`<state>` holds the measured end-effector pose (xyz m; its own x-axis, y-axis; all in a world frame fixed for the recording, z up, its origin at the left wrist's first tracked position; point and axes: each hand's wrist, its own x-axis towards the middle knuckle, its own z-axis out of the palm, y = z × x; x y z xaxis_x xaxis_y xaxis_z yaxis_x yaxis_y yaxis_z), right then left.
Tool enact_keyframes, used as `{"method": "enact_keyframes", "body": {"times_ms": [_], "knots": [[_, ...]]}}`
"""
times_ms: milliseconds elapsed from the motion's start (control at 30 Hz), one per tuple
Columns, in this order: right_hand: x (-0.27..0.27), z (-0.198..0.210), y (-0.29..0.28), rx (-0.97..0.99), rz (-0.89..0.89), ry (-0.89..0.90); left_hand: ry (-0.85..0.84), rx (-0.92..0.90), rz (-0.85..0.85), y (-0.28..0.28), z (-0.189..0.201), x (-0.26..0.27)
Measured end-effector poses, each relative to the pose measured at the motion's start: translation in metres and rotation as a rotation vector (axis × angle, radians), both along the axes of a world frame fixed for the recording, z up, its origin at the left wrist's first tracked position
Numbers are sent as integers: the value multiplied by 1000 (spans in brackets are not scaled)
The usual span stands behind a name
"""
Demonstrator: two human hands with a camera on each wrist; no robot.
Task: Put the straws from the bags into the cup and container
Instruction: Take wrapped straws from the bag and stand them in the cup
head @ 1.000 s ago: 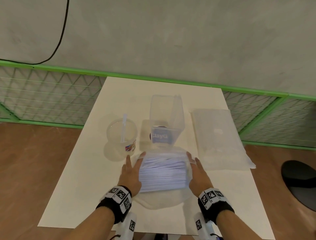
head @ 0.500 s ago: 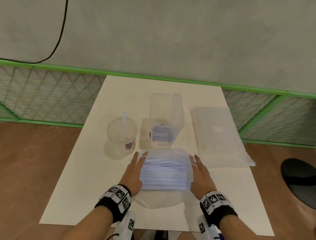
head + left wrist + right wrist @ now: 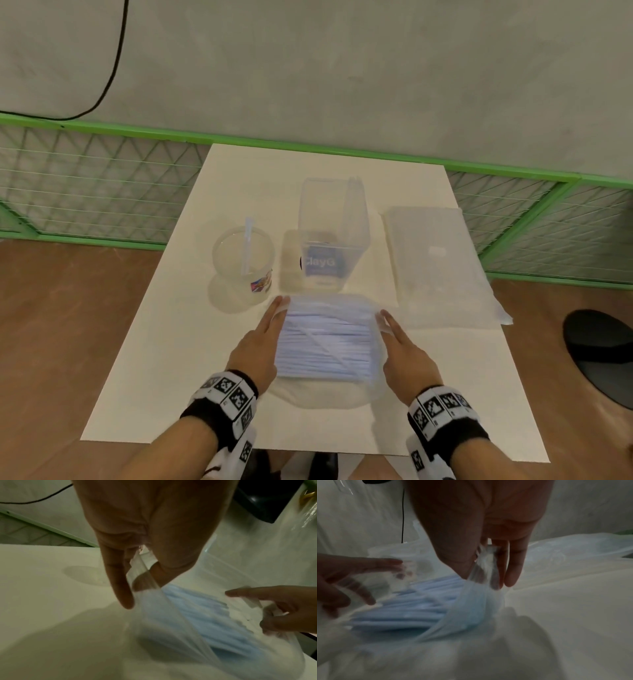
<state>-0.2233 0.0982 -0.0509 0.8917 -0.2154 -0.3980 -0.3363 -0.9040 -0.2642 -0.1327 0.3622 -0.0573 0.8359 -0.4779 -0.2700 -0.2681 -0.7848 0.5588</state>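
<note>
Cup, one straw in it, stands left of container. Bag of blue straws lies on table just before container; left hand and right hand fingers pinch its edges. Risk: thin film slips or tears, straws scatter; a jerk could knock the container.
</note>
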Motion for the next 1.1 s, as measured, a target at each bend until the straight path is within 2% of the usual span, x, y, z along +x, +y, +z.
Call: {"method": "enact_keyframes", "body": {"times_ms": [67,200,333,433,500,600,700,800,900,1000,1100], "knots": [[13,11,-4,32,-48,-49,-35,-42,6,-6,10,10],[18,28,-8,-83,-65,-221,-156,-52,10,-7,18,8],[-6,3,-8,-123,21,-51,-108,52,28,-2,-8,-15],[-10,-8,-7,-89,45,30,-90,-4,16,3,-21,-16],[-2,-3,-7,-53,24,23,-121,-67,23,1,-18,-8],[14,12,-13,-16,-38,-91,-236,-173,62,-6,1,4],[13,18,-12,-34,-61,-164,-285,-186,63,-6,7,8],[2,0,-5,-47,1,-54,-219,-107,39,1,-13,-1],[-3,-9,1,-3,7,33,-169,-112,10,10,-26,-6],[-7,-13,6,30,-43,-37,-199,-163,14,17,-23,-4],[-16,-13,28,-226,-38,-250,-186,-203,7,25,-24,-2]]}}
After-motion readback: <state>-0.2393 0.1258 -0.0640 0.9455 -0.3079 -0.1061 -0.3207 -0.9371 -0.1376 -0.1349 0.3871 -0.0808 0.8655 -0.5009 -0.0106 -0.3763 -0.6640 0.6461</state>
